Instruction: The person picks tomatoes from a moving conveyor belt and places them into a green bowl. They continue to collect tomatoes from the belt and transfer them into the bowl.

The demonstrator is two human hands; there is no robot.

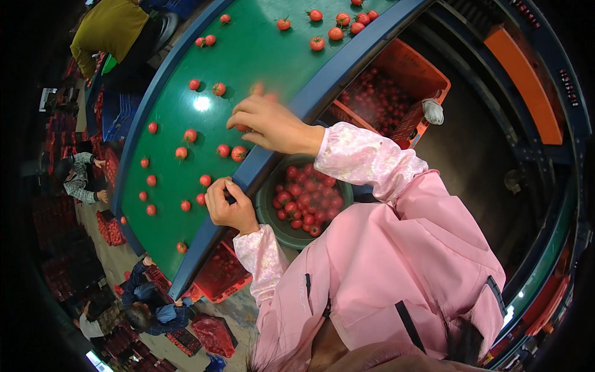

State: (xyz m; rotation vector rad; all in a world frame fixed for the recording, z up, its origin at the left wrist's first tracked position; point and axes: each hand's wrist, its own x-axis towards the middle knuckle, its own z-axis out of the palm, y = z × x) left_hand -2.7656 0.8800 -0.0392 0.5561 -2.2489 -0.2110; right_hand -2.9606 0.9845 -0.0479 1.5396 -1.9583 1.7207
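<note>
Small red tomatoes, some with green calyxes, lie scattered over a green conveyor belt (176, 111). My right hand (269, 123) reaches over the belt's near rail, its fingers curled down at a tomato (241, 127) that they partly cover; whether they grip it is unclear. My left hand (230, 204) rests at the blue rail (260, 165) with bent fingers, beside a tomato (201, 199) on the belt. Its palm is hidden, so I cannot tell whether it holds anything. Below the rail, in front of my body, a round green tub (265, 209) holds many tomatoes.
A red-orange crate (413, 60) of tomatoes stands under the rail on the right, with a pale cloth (433, 111) on its edge. Another red crate (221, 279) sits below left. Several people work beyond the belt, one in a mustard top (109, 28).
</note>
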